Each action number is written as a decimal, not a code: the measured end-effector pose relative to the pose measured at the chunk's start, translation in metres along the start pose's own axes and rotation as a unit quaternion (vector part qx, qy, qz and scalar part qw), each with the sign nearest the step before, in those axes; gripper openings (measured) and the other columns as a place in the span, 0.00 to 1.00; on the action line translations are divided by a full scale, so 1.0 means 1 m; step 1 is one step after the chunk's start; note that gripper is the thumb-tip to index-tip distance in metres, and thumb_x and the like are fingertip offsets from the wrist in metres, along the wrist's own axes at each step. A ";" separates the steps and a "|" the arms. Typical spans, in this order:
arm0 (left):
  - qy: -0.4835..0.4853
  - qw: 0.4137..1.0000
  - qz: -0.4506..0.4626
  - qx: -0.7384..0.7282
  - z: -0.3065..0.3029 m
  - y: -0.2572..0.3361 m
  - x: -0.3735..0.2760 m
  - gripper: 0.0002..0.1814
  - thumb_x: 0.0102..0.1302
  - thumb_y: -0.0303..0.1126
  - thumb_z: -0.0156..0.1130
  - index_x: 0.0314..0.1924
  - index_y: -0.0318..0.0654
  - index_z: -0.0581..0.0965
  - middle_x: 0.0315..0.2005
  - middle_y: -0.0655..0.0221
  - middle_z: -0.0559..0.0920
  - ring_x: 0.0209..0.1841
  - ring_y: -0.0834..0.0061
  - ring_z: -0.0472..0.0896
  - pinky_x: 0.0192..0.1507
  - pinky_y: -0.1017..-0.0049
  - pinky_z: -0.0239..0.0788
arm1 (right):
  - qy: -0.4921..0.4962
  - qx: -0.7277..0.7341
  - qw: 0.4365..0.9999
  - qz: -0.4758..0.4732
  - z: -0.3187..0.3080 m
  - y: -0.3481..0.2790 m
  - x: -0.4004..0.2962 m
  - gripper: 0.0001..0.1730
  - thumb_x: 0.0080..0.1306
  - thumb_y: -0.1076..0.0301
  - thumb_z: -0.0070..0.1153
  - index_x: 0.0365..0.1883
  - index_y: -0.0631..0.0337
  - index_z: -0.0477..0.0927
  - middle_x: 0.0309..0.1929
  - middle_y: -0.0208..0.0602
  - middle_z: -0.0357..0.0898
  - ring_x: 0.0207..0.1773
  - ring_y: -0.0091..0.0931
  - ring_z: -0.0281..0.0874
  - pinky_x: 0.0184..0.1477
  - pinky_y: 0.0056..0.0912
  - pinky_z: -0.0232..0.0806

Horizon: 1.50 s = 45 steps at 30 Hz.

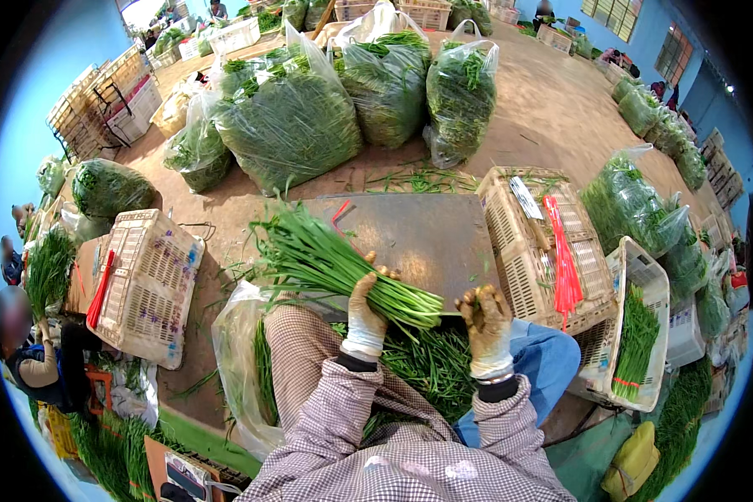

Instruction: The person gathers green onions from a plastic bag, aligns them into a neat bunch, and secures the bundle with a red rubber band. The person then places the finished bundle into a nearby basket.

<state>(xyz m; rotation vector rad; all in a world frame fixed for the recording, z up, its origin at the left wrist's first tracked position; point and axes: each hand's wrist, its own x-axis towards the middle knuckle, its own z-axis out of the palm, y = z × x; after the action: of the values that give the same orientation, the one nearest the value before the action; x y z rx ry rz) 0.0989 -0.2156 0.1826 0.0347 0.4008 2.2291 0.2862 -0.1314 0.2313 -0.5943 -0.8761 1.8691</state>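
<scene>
My left hand (367,307), in a soiled glove, is closed around a bunch of long green leafy stalks (345,263). The leaves point to the upper left and the pale cut ends to the right, over a low board (433,232). My right hand (486,320), gloved too, is raised beside the cut ends with its fingers curled; whether a bit of green lies between the fingertips I cannot tell. A red tie (339,210) lies on the board near the leaves. Loose stalks (436,364) fill the space between my knees.
Right of the board, an upturned plastic crate (521,251) bears red ties (563,263); past it, another crate (656,376) holds a tied bunch (637,345). Full plastic bags (288,119) stand beyond the board. At left are a crate (157,282) and a seated person (37,370).
</scene>
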 end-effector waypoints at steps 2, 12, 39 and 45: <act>0.007 1.000 0.017 0.008 -0.003 0.011 0.003 0.29 0.65 0.29 0.66 0.66 0.39 0.70 0.39 0.68 0.80 0.46 0.65 0.80 0.59 0.55 0.75 | -0.099 -0.134 0.984 0.063 -0.026 -0.020 -0.008 0.07 0.75 0.66 0.59 0.41 0.58 0.76 0.34 0.38 0.82 0.28 0.26 0.75 0.40 0.31 0.73; 0.026 0.996 0.032 0.085 0.010 0.009 -0.002 0.28 0.68 0.29 0.65 0.67 0.41 0.70 0.40 0.68 0.82 0.45 0.68 0.82 0.54 0.60 0.78 | -0.182 -0.705 0.653 -0.210 -0.018 -0.025 -0.008 0.49 0.60 0.42 0.69 0.72 0.63 0.67 0.66 0.54 0.74 0.65 0.48 0.73 0.68 0.52 0.62; 0.186 0.439 0.121 0.871 -0.152 -0.022 0.148 0.13 0.59 0.40 0.70 0.38 0.39 0.82 0.35 0.59 0.83 0.40 0.56 0.83 0.43 0.54 0.73 | -0.146 -0.306 0.934 0.111 0.045 0.011 0.175 0.13 0.66 0.65 0.67 0.40 0.65 0.80 0.25 0.30 0.79 0.25 0.20 0.76 0.27 0.24 0.67; 0.174 0.909 -0.117 0.360 -0.141 -0.045 0.109 0.04 0.70 0.23 0.58 0.36 0.29 0.77 0.24 0.55 0.83 0.20 0.60 0.83 0.22 0.64 0.80 | -0.319 -0.448 0.825 -0.129 0.049 0.103 0.217 0.35 0.62 0.68 0.69 0.66 0.61 0.70 0.47 0.40 0.85 0.43 0.35 0.86 0.44 0.35 0.78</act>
<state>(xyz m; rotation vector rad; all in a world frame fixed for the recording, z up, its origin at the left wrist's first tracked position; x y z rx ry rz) 0.0399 -0.1448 0.0232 -0.0215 1.3349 1.7380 0.1018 0.0193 0.1751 -0.3339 -2.2181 1.3114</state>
